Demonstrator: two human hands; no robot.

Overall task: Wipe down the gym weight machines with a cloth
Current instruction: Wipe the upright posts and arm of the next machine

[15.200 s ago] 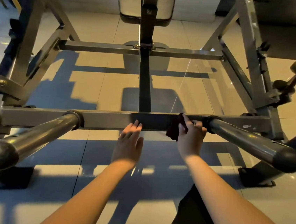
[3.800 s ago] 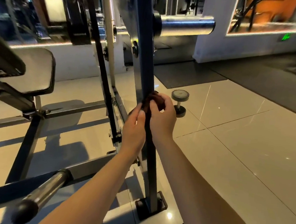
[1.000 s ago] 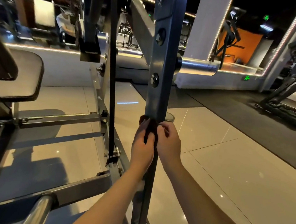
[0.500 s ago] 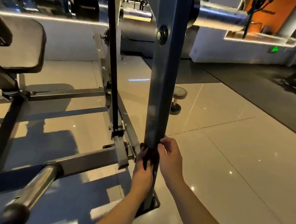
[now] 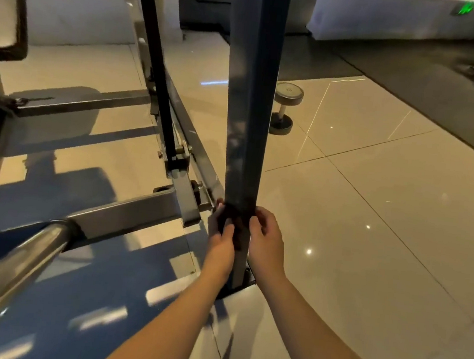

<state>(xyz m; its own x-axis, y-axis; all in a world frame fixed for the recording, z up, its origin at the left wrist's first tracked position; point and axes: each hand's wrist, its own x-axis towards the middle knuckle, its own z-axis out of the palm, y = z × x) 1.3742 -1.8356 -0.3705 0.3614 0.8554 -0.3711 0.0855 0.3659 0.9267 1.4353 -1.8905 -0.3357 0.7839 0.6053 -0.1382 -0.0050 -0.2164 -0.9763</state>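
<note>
Low on the post (image 5: 249, 93) now. I've got the dark cloth (image 5: 238, 223) wrapped round it just above the foot. Left hand (image 5: 221, 245) grips the cloth from the left, fingers curled onto it. Right hand (image 5: 267, 241) pinches it from the right, fingers bent against the post's edge. A dumbbell (image 5: 285, 108) stands on the tiles (image 5: 373, 208) beyond.

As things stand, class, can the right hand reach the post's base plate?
Probably yes: the right hand grips the cloth low on the post, with only bare post between it and the base plate.
</note>
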